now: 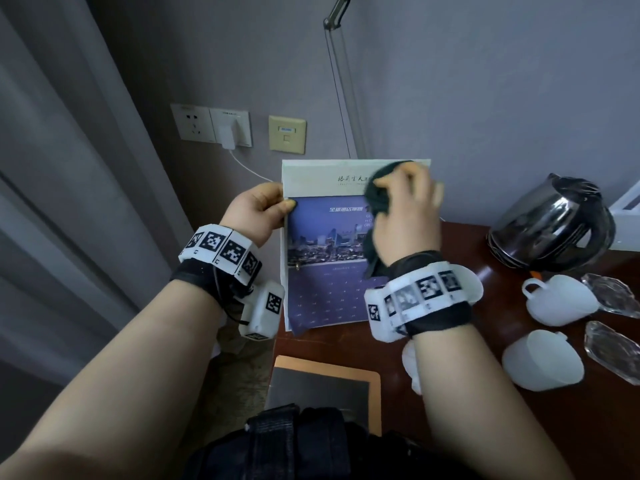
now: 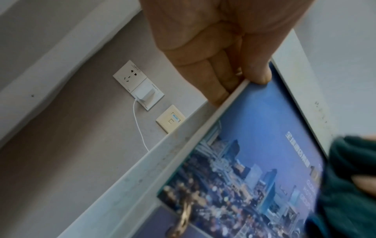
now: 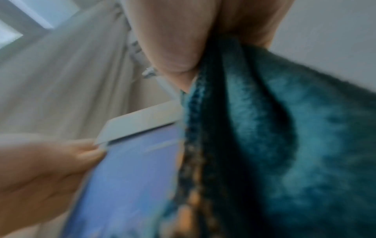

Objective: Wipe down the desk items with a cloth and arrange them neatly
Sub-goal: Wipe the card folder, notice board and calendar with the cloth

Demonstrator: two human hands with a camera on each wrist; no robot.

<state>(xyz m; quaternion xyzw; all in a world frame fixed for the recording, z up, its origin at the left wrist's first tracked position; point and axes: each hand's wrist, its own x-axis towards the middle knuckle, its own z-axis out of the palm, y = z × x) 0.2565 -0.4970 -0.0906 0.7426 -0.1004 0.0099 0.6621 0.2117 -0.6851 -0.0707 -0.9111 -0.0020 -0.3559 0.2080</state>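
Observation:
A blue and white hotel brochure folder (image 1: 325, 258) with a city skyline picture stands upright above the left end of the desk. My left hand (image 1: 258, 211) pinches its left edge, thumb on the front (image 2: 258, 70). My right hand (image 1: 405, 216) grips a dark teal cloth (image 1: 375, 202) and presses it against the folder's upper right front. In the right wrist view the cloth (image 3: 284, 145) fills the right side, with the folder (image 3: 126, 169) to its left. In the left wrist view the cloth (image 2: 350, 185) sits at the lower right.
On the dark wooden desk (image 1: 485, 393) to the right lie a black kettle (image 1: 554, 223), two white cups (image 1: 557, 299) (image 1: 540, 362) on their sides and two glass pieces (image 1: 611, 351). A framed dark pad (image 1: 325, 389) lies near me. Wall sockets (image 1: 211, 124) with a charger are behind.

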